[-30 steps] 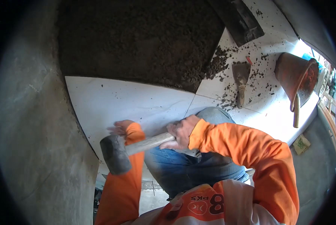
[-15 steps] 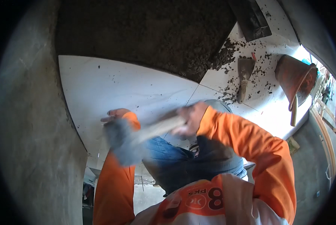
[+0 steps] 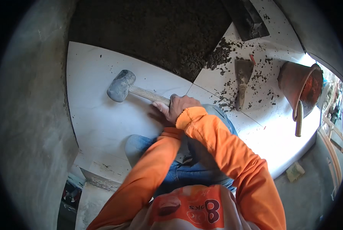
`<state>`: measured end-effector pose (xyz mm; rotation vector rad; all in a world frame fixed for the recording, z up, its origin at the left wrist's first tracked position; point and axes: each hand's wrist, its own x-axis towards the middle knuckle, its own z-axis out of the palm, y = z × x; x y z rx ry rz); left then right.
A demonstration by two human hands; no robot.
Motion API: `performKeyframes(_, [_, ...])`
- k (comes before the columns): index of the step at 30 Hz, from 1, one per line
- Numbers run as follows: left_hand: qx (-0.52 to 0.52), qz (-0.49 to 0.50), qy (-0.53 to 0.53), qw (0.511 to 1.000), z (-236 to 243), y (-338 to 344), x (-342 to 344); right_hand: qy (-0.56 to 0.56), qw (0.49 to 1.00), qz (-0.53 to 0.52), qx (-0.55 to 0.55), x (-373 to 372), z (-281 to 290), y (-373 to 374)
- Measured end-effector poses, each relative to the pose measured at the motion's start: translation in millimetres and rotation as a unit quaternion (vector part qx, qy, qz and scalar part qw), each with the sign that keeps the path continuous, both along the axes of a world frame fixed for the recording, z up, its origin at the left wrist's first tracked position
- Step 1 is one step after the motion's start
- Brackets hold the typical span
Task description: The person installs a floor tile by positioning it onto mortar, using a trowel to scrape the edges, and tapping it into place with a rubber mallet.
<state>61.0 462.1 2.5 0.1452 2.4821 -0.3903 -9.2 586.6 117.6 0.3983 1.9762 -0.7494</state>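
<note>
A rubber mallet (image 3: 121, 85) with a grey head and a wooden handle is held over the white tile (image 3: 98, 107) in front of me. My right hand (image 3: 182, 106) is wrapped round the end of its handle, and the head points to the left. Close below it is my left hand (image 3: 160, 118), mostly hidden by the right hand and in shadow; its fingers do not show well enough to read. My forearms cross the picture in orange sleeves, above my bent knees in blue jeans.
Dark mortar (image 3: 140, 34) covers the floor beyond the tile's far edge. To the right lie a scraper (image 3: 241, 82) among crumbs of mortar and a flat trowel (image 3: 252, 25). A reddish bucket (image 3: 296, 82) lies tipped over. A bare wall (image 3: 33, 107) stands at left.
The mallet has moved away from my body, over the tile, and its blur is gone. My left hand has moved right, from beside the mallet head to beneath my right hand.
</note>
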Motion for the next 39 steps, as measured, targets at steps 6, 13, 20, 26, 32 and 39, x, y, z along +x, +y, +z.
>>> performKeyframes(6, [0.178,-0.199,0.062,0.962,-13.4,-9.3,3.3,0.016,0.997,-0.053,-0.048,8.7,1.4,1.1])
performKeyframes(13, [0.233,-0.289,0.065,0.926,-13.7,-5.3,0.4,-0.02,0.999,-0.001,-0.041,7.0,1.0,2.1])
performKeyframes(20, [0.264,-0.331,0.058,0.904,-16.1,0.0,5.0,-0.006,1.0,-0.021,0.001,15.6,-7.3,-10.5])
performKeyframes(26, [0.261,-0.34,0.057,0.901,-17.7,-8.7,-3.0,0.041,0.999,0.03,-0.001,23.3,-25.1,-13.0])
performKeyframes(32, [0.267,-0.346,0.06,0.897,-14.3,-7.0,-0.3,0.148,0.984,0.104,0.004,27.7,-34.5,-17.6])
performKeyframes(39, [0.271,-0.353,0.054,0.894,-18.2,-16.9,-11.1,0.053,0.996,0.061,-0.024,15.5,-18.3,-10.8])
